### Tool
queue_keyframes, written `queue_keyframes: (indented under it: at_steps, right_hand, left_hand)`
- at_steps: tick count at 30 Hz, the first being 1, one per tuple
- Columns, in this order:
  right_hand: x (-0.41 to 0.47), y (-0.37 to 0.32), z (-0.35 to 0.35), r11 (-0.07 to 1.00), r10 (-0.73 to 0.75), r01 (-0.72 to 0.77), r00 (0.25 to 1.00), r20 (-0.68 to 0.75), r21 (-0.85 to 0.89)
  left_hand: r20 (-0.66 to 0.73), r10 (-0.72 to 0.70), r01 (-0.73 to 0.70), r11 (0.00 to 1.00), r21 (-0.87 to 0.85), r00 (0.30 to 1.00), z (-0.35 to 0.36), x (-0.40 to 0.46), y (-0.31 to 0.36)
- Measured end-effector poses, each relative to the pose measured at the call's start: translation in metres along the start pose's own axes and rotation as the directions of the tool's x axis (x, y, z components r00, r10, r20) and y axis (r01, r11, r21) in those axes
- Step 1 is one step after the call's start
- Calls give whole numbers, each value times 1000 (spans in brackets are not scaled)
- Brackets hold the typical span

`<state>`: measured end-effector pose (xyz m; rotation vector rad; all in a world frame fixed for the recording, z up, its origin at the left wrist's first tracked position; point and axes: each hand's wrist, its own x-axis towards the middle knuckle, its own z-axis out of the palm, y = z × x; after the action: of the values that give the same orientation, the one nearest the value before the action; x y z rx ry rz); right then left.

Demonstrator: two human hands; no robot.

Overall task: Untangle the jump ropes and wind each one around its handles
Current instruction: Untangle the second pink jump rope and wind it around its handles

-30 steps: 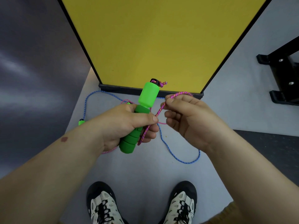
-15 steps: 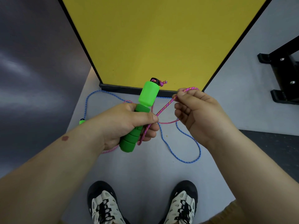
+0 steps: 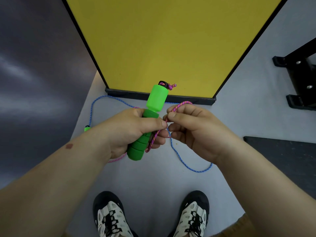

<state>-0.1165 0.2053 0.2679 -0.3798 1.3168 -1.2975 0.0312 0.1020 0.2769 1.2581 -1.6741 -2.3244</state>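
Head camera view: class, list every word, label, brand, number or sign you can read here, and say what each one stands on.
None: no readable text in this view.
Bright green foam-grip jump rope handle: plain, no print shows.
Yellow panel with black frame: blank.
Black-and-white laced shoes: no legible logo.
Black metal stand: bolts only, no marking.

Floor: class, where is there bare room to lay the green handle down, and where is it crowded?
Bare floor lies between the shoes and the blue rope loop, and right of the yellow panel toward the black stand. Crowded: the panel's base, where blue rope and pink rope run.
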Motion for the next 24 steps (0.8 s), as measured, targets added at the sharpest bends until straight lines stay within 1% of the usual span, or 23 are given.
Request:
queue_keyframes:
  at_steps: [3,5,11,14,16,18,21,24]
  right_hand:
    - [1,0,1,999,-32,31,999,-27,-33]
    - [1,-1,1,998,-58,56,996,-71,-18]
    - [5,-10,-9,981,-110,151,952,-286,124]
    - [6,-12,-13,972,-98,164,937,-336,171]
    - [6,-11,-13,972,-88,153,942,-324,180]
    - [5,-10,-11,976,-75,128,958,-276,177]
    - [2,-5,-4,989,-39,57,990,-134,139]
    - [0,1,2,999,-15,15,1000,-7,41]
  left_hand:
    - [-2,-1,1,1000,-1,1000,-1,0,0]
    - [-2,3,-3,1000,-4,1000,-1,0,0]
    - [15,-4,4,1000,12,1000,-2,-1,0]
    - [7,0,0,1000,-4,1000,-1,-1,0]
    - [9,2,-2,1000,-7,1000,-1,-1,-1]
    - [14,2,-2,1000,-4,1000,-1,-1,-1]
    - [15,2,-2,1000,-5,1000,0,0,0]
    - [6,8,-8,1000,-8,1000,0,-1,1]
